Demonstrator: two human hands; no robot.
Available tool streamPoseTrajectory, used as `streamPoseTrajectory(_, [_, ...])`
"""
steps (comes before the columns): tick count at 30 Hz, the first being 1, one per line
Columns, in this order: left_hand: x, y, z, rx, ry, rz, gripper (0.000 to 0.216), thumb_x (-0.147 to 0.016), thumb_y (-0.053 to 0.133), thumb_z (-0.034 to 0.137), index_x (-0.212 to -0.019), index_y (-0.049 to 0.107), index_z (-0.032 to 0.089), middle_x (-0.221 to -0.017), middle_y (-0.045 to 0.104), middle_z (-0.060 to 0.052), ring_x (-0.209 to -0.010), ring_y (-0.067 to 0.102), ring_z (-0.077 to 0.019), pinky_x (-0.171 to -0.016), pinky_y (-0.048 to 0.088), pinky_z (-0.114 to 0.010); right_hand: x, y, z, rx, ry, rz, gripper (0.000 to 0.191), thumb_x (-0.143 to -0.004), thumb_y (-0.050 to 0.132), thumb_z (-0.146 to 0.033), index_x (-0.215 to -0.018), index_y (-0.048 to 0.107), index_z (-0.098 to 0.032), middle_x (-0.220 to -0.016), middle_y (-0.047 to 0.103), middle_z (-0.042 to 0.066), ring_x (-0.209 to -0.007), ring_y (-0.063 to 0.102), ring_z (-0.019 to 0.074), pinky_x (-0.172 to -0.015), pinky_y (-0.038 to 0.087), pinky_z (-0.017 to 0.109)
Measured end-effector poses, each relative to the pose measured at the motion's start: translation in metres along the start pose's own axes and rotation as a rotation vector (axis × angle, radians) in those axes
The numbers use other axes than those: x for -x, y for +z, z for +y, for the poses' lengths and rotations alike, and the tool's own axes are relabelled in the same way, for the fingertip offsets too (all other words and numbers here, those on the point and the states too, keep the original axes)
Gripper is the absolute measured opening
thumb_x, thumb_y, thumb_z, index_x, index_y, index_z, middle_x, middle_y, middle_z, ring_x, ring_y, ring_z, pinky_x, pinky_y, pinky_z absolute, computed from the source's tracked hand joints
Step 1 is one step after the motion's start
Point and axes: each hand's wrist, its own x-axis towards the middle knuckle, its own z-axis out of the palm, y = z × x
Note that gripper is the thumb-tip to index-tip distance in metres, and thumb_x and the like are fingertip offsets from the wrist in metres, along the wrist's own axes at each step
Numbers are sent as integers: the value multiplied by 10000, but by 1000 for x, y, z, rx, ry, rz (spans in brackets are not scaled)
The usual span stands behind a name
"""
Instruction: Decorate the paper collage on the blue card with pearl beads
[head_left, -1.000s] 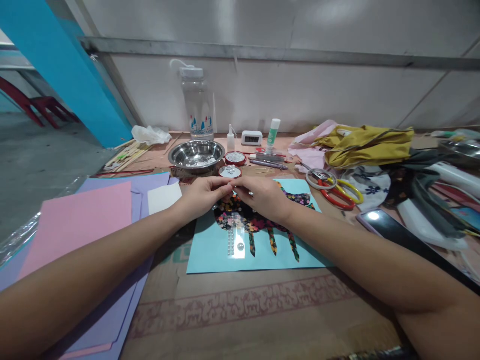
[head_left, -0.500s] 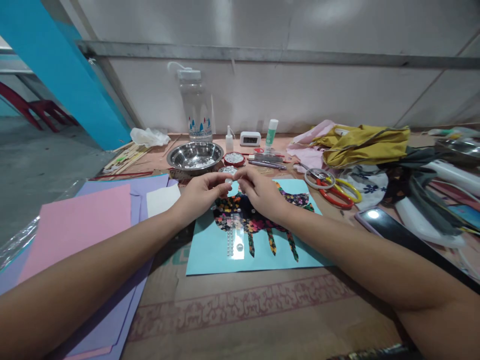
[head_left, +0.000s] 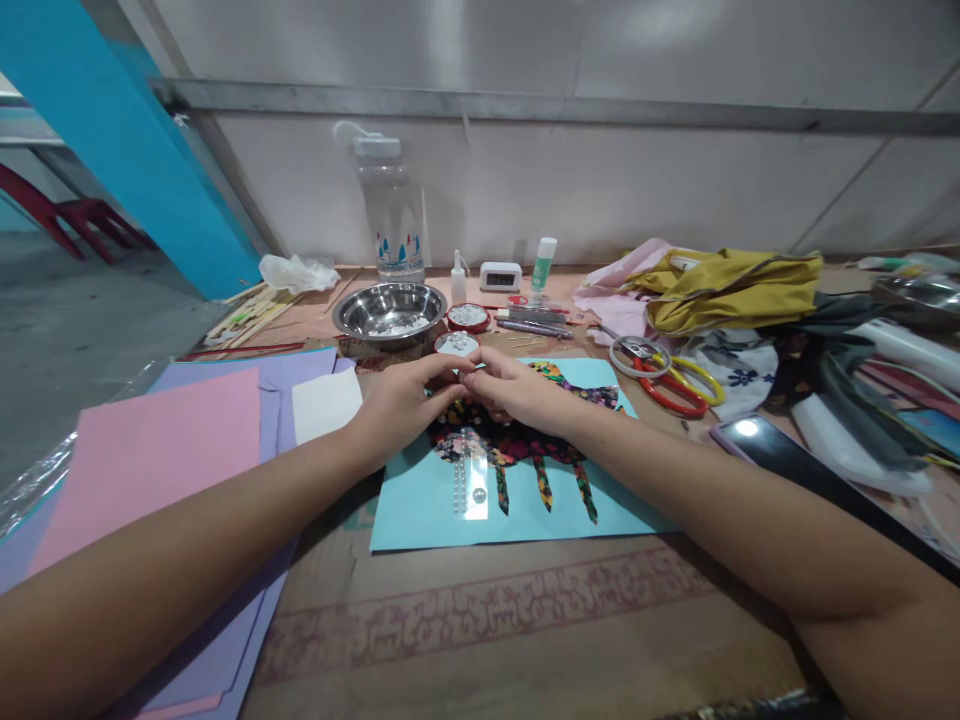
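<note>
My left hand (head_left: pixel 401 400) and my right hand (head_left: pixel 517 388) meet fingertip to fingertip over a light blue sheet (head_left: pixel 427 510). On that sheet lies a black floral fabric cut-out (head_left: pixel 517 445) with narrow strips hanging toward me. Both hands pinch something tiny between thumb and fingers; I cannot make it out. A clear strip of stick-on pearls and gems (head_left: pixel 469 485) lies on the sheet just below my hands. A small red dish of white beads (head_left: pixel 457 343) stands right behind my fingertips.
A steel bowl (head_left: pixel 389 311), a second red dish (head_left: pixel 469 316), glue bottles (head_left: pixel 545 263), a small clock (head_left: pixel 500 275) and a water bottle (head_left: pixel 389 213) stand at the back. Pink and purple paper (head_left: pixel 150 450) lies left. Scissors (head_left: pixel 667 385), a phone (head_left: pixel 780 455) and cloth (head_left: pixel 735 285) crowd the right.
Both hands rose slightly toward the red dish half a second ago, then came back down onto the fabric cut-out, still pinched together.
</note>
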Motion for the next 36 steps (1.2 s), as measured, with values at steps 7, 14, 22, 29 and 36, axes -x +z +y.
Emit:
streamPoseTrajectory(7, [2,4,-4,-125,180,-58,361,-937,538,235,-1284,636,241,-1169,737,-58,-999,707,-209,-842,546,-334,1,1,0,-45,-9,-42,96,-881,406,-138,-859,411,-232,-567,360,-94,-436,309,80,-398,285,186])
streamPoseTrajectory(14, [1,4,-1,-197,231,-62,277,-932,537,243,-1166,684,230,-1064,762,-49,-918,718,-200,-787,547,-305,-2,3,3,-113,19,-41,147,-771,443,-94,-832,437,-228,-482,338,-119,-377,264,69,-372,246,174])
streamPoseTrajectory(22, [1,2,3,-202,143,-48,240,-945,532,256,-1149,649,211,-1013,753,-49,-884,704,-202,-761,522,-303,-3,7,0,-395,129,31,126,-772,498,-138,-835,444,-232,-469,368,-112,-370,226,66,-367,212,171])
streamPoseTrajectory(29, [-1,-1,2,-188,135,-20,285,-943,535,224,-1208,639,230,-1077,737,-50,-967,684,-203,-849,515,-336,-6,2,1,-544,175,-68,93,-876,531,-250,-823,467,-208,-548,421,-68,-437,288,69,-419,250,176])
streamPoseTrajectory(36, [0,-2,0,-154,132,-1,284,-959,529,254,-1222,636,244,-1054,738,-47,-935,680,-199,-820,506,-337,0,-1,2,-469,104,-189,157,-917,587,-326,-892,468,-228,-574,349,-92,-438,243,63,-441,208,196])
